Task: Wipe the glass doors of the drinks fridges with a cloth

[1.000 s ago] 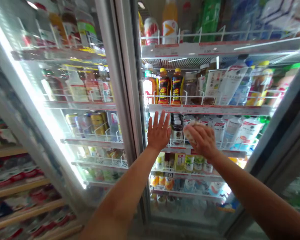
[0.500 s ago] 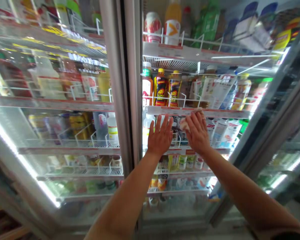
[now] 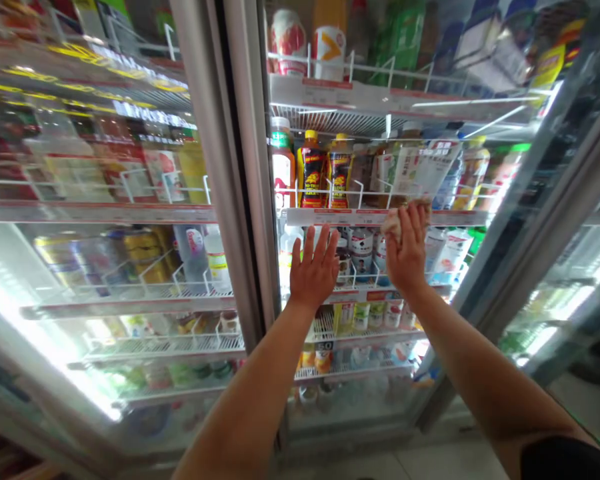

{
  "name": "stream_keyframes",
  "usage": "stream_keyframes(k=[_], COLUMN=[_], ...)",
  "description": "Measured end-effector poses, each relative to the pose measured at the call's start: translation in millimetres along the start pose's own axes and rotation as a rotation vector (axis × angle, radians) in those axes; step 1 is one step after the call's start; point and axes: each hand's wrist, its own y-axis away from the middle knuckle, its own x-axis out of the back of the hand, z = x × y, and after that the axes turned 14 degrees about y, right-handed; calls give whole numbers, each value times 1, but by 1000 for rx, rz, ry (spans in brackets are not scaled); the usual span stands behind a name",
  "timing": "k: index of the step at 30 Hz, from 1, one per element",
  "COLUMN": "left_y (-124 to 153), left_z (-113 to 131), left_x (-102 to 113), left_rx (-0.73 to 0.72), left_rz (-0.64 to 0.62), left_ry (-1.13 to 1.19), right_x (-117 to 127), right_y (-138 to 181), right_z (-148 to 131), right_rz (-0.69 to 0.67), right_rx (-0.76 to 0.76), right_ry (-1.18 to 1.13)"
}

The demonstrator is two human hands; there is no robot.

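My left hand (image 3: pixel 314 268) lies flat with its fingers spread against the glass door (image 3: pixel 360 417) of a drinks fridge. To its right, my right hand (image 3: pixel 409 250) presses a crumpled pale cloth (image 3: pixel 393 225) to the same glass, its fingers laid over the cloth. Part of the cloth sticks out to the left of the fingers and above them. Behind the glass, just above my hands, runs a shelf edge with price labels (image 3: pixel 350 217). Two dark bottles with yellow caps, one of them a yellow-and-black labelled bottle (image 3: pixel 311 170), stand on that shelf.
A metal door frame (image 3: pixel 240 160) runs upright left of my hands. Beyond it, another glass door shows shelves of blurred bottles and cans (image 3: pixel 150 253). On the right stands a slanted dark frame (image 3: pixel 520 267). A pale tiled floor (image 3: pixel 380 463) shows at the bottom.
My right hand has slid right and slightly up across the glass with the cloth, turning more upright. My left hand stays spread on the glass. The whole view has shifted a little.
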Motion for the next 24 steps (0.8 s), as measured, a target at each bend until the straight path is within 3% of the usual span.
stream_keyframes(k=[2,5,8,11,14,20,24], left_y=[0,1,1,0,0,0,0], left_z=[0,-1,-1,-1,0,-1,-1], left_x=[0,0,-1,-1,-2,-1,0], left_rx=[9,18,32,49,73,121,131], left_rz=[-5,-16,-27,-40,-60,-83,-90], left_ry=[36,69,78,97,107,144,156], right_x=[-1,-1,3,7,9,13,13], right_y=[0,45,82,65,34,65,37], right_z=[6,2,5,30,59,75,103], right_rz=[37,44,-32,-35,12,-18,-20], right_rx=[-54,-88,-30,7,-52,-66,-77], right_ry=[-6,-19,-15,-2,17,3,25])
